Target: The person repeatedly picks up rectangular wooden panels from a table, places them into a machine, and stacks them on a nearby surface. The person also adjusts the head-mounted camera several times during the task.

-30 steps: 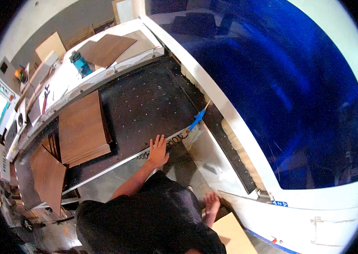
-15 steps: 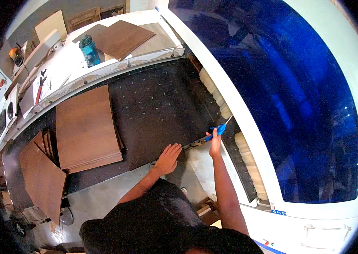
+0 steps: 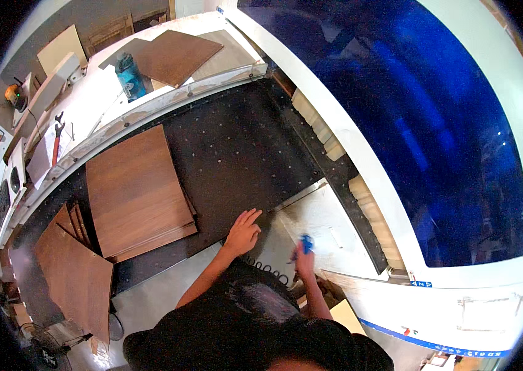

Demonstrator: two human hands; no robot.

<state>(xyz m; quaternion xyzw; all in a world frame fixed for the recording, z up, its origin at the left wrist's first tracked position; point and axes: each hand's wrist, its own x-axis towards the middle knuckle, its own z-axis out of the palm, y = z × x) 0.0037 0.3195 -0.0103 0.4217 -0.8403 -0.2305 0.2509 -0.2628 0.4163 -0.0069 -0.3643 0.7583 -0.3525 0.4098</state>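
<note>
**Hands at Machine Bed Edge**

Gripping small blue object [image 3: 306,242] in closed right hand [image 3: 303,263], beside pale panel. Pressing left hand [image 3: 244,232], fingers spread flat and holding nothing, on black perforated bed [image 3: 236,148]. Lying farther left: stacked brown wooden boards [image 3: 134,191].

Both bare forearms come up from the lower edge, out of a dark short-sleeved top, and reach forward and away from the body. The left arm is stretched nearly straight, angled up and to the right, wrist level. The left hand [image 3: 244,232] lies palm down with the fingers [image 3: 251,216] held together and extended, the thumb spread a little to the side. The right arm runs steeply upward, elbow bent close to the torso. The right hand [image 3: 302,260] is curled into a loose fist with knuckles up, closed around something small and blue.
</note>
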